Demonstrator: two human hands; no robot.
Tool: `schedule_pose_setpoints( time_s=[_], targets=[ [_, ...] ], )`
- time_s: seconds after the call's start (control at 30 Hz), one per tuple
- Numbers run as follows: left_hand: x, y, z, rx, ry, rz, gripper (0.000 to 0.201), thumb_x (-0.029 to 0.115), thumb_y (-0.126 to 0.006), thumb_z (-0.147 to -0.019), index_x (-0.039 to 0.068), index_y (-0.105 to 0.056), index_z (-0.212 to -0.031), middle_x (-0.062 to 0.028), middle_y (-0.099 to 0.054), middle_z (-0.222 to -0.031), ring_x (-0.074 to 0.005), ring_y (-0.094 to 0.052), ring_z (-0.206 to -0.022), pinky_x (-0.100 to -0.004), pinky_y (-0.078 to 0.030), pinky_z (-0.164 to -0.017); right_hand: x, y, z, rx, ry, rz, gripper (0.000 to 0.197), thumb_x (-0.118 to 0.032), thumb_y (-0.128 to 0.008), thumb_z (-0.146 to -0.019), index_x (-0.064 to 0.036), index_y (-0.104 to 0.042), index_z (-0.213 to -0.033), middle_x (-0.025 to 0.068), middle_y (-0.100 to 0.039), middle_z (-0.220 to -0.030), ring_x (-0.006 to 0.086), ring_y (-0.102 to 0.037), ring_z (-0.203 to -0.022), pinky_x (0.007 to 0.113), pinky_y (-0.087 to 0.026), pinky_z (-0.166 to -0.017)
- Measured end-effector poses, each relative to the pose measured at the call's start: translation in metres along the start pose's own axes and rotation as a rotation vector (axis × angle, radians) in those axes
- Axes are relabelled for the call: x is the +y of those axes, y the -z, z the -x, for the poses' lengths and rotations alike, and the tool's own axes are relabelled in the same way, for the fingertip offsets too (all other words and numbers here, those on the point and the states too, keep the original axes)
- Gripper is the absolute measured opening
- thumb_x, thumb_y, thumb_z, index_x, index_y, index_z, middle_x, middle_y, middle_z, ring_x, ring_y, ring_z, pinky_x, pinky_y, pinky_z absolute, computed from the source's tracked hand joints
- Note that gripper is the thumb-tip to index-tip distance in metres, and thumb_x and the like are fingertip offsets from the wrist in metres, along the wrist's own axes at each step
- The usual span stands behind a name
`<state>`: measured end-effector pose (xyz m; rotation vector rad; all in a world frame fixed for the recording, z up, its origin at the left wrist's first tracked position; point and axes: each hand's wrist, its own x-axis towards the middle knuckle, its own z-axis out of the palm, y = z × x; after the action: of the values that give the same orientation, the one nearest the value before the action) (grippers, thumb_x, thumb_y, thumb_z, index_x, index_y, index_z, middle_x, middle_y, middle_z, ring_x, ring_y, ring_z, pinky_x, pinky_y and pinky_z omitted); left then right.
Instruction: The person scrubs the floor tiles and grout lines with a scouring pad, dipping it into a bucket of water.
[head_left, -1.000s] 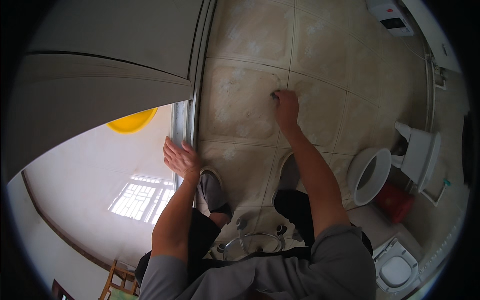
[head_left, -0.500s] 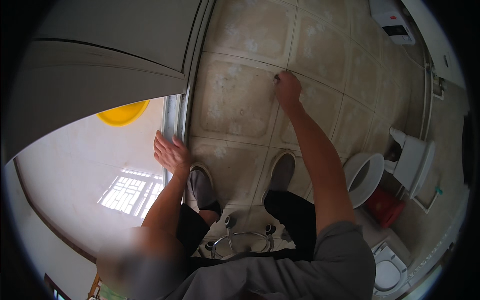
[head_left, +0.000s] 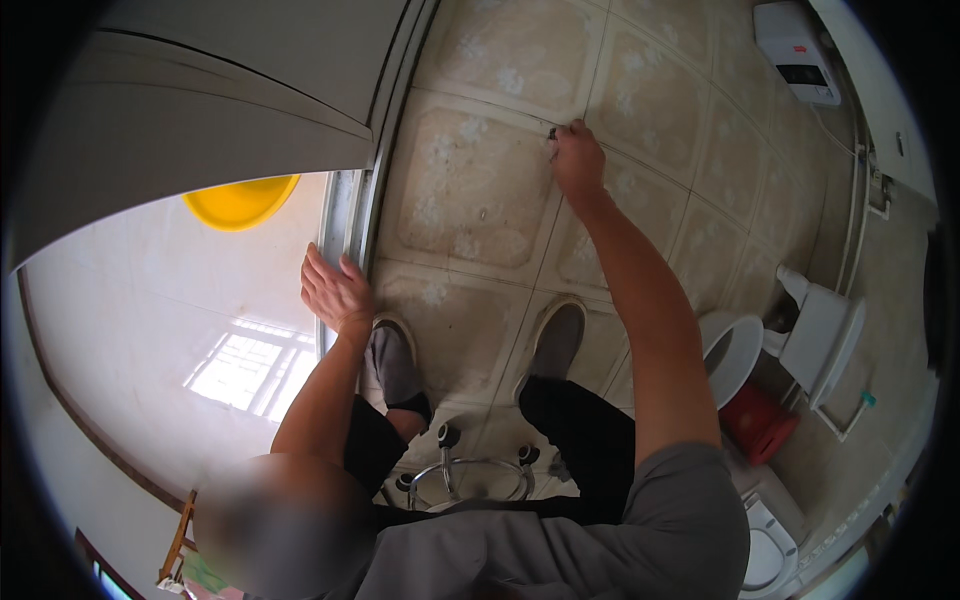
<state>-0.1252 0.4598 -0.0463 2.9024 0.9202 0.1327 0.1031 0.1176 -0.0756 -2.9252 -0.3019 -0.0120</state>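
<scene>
My right hand (head_left: pixel 578 160) is stretched far forward, low over the beige tiled floor (head_left: pixel 470 190). Its fingers are closed round a small dark object (head_left: pixel 552 134), mostly hidden; its kind cannot be told. The object's tip is at or near a dark grout line, close to where tile joints cross. My left hand (head_left: pixel 336 292) rests on the metal door track (head_left: pixel 343 205) at the left, fingers extended and holding nothing.
A grey sliding door (head_left: pixel 230 90) stands at upper left, with a yellow basin (head_left: pixel 240 203) beyond it. A wheeled stool (head_left: pixel 470 478) is beneath me. To the right are a white tub (head_left: pixel 735 360), red bin (head_left: pixel 758 422), white washbasin (head_left: pixel 825 335) and toilet (head_left: pixel 770 550).
My right hand has shifted slightly left along the grout line, still closed round the small dark object. The whole view has moved a little. My left hand stays on the track.
</scene>
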Motion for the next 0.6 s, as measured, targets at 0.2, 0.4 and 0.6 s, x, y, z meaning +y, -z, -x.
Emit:
schedule_pose_setpoints(
  time_s=[0.2, 0.4, 0.6],
  targets=[
    [0.003, 0.007, -0.004, 0.001, 0.007, 0.013, 0.054, 0.033, -0.051, -0.099, 0.003, -0.044, -0.143, -0.0198, -0.058, -0.132, -0.0375, -0.054, -0.122, -0.0488, -0.041, -0.099, 0.019, 0.004, 0.019, -0.018, -0.264, -0.321, 0.012, -0.016, -0.072, -0.084, -0.0063, -0.066, -0.088, 0.0117, -0.062, -0.102, 0.0354, -0.065, -0.092, 0.045, -0.053, -0.077],
    [0.006, 0.003, -0.003, -0.01, 0.013, 0.011, 0.054, 0.034, -0.051, -0.099, 0.004, -0.044, -0.143, -0.0192, -0.058, -0.13, -0.0376, -0.054, -0.12, -0.0487, -0.042, -0.098, 0.007, 0.001, -0.01, -0.06, -0.223, -0.168, 0.015, -0.013, -0.071, -0.082, -0.0095, -0.066, -0.097, 0.0105, -0.063, -0.105, 0.0356, -0.064, -0.093, 0.045, -0.053, -0.076],
    [0.002, 0.0, 0.001, 0.017, -0.016, 0.011, 0.054, 0.034, -0.051, -0.099, 0.005, -0.043, -0.144, -0.0182, -0.057, -0.132, -0.0367, -0.054, -0.122, -0.0487, -0.042, -0.098, 0.023, -0.006, 0.017, 0.172, 0.044, -0.089, 0.011, -0.009, -0.068, -0.082, -0.0083, -0.062, -0.091, 0.0094, -0.061, -0.103, 0.0347, -0.064, -0.09, 0.046, -0.052, -0.072]
  ],
)
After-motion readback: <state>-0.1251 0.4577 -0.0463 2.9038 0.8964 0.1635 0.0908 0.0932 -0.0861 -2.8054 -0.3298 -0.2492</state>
